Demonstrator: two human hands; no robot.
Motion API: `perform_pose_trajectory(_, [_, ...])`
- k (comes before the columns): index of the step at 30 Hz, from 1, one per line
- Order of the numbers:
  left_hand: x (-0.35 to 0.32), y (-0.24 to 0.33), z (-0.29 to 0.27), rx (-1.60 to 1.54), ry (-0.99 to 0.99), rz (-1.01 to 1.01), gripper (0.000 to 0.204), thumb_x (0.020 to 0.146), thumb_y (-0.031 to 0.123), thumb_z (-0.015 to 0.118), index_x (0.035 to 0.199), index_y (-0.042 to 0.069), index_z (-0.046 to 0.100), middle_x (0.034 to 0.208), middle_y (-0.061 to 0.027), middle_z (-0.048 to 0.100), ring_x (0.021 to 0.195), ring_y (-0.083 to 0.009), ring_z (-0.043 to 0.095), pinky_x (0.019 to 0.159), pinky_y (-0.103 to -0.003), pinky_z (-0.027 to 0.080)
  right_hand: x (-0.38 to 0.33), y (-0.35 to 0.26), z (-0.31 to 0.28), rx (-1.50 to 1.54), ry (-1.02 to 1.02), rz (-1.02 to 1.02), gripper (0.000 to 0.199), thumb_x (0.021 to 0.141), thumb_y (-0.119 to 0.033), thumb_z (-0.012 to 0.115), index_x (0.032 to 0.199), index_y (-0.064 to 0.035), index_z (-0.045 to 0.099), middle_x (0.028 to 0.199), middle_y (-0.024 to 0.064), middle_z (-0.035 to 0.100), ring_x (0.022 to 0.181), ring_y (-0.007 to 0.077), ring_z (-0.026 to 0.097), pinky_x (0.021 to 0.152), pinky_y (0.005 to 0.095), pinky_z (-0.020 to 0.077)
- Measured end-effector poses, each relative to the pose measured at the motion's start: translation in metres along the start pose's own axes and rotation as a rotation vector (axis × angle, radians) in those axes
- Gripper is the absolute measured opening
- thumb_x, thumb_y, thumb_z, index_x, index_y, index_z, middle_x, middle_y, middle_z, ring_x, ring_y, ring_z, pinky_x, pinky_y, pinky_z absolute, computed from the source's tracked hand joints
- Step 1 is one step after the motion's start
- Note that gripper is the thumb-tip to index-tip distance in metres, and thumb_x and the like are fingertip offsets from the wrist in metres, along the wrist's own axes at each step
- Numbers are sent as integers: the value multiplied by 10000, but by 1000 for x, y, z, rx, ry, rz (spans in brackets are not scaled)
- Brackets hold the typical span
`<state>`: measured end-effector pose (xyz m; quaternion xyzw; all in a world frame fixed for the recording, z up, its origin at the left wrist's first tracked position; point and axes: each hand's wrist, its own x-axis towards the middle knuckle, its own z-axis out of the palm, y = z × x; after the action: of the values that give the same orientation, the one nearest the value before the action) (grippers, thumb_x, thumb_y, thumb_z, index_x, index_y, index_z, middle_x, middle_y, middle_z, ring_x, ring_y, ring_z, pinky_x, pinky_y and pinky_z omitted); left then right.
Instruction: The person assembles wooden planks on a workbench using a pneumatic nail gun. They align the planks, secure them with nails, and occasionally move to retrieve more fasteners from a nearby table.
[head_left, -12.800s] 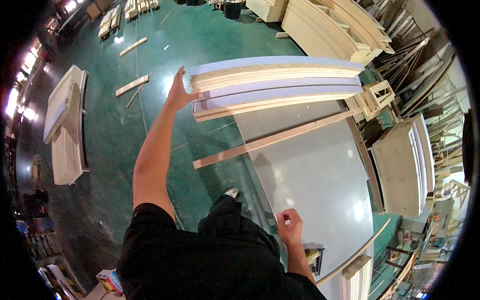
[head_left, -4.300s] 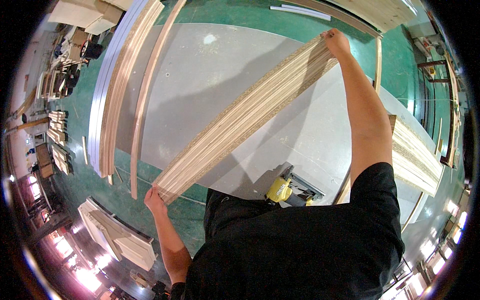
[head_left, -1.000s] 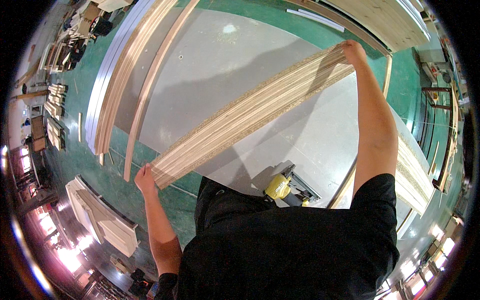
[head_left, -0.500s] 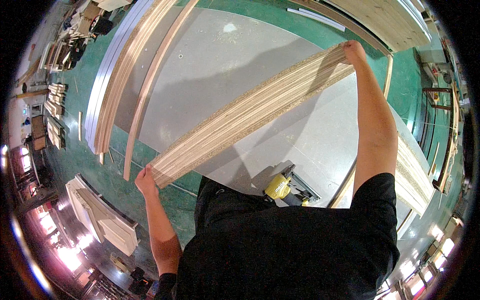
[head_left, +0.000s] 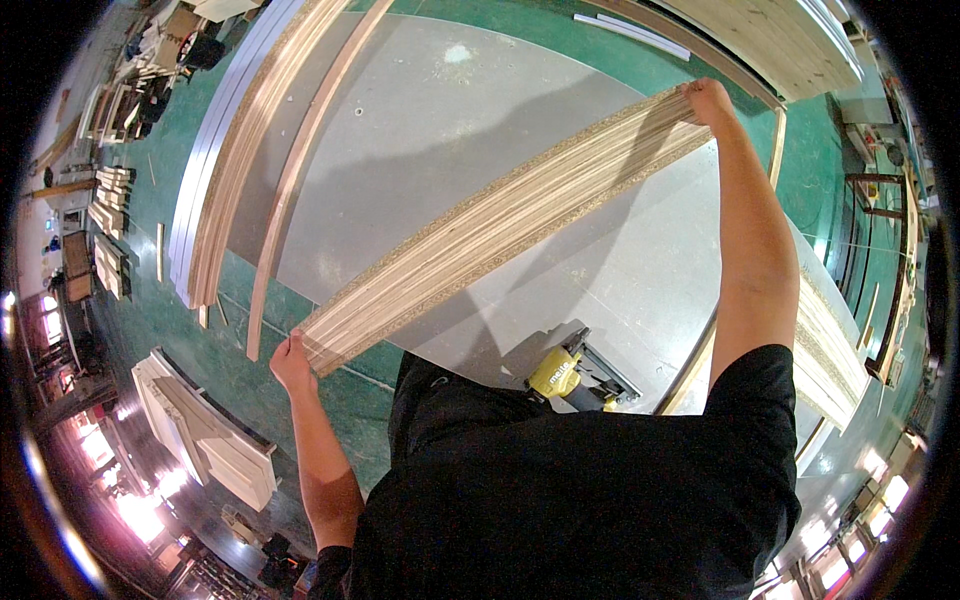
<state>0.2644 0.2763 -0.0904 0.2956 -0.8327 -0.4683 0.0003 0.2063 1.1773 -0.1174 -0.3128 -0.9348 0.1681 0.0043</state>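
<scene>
A long board (head_left: 510, 225) with pale striped wood grain and speckled chipboard-like edges lies slantwise over the grey table panel (head_left: 430, 110). Its lower left end is gripped by my left hand (head_left: 291, 362), past the panel's near edge. At the far right end my right hand (head_left: 706, 103) has its fingers wrapped round the board's corner, arm stretched out. Whether it is one piece or several strips together I cannot tell. Close to my body, a yellow and black nail gun (head_left: 558, 374) rests on the panel, touched by neither hand.
At the left, a thin wooden strip (head_left: 300, 165) and a stack of long strips (head_left: 245, 150) lie over the panel. More striped boards (head_left: 828, 350) lie at the right. White panels (head_left: 200, 430) stand at lower left. A large wooden panel stack (head_left: 770, 45) is at the far right.
Almost nothing differs. My right forearm has shifted very slightly, and both hands keep their hold on the board's ends.
</scene>
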Motion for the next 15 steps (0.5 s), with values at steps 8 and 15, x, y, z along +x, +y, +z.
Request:
perform_pose_trajectory(8, [5, -3, 3, 75, 15, 21, 286, 937, 180, 721, 975, -104, 714, 826, -35, 678, 741, -127, 584, 686, -293, 483, 6, 13, 6, 27, 44, -10, 369, 893, -402, 720, 917, -35, 707, 837, 173, 702, 765, 297, 663, 702, 422, 504])
perform_pose_trajectory(15, [14, -18, -12, 37, -105, 61, 272, 957, 174, 681, 1054, -80, 678, 930, -50, 663, 807, -134, 597, 690, -313, 509, 1, 58, 25, 218, 167, 33, 423, 886, -431, 718, 1001, -23, 716, 918, 168, 709, 769, 287, 663, 729, 415, 507])
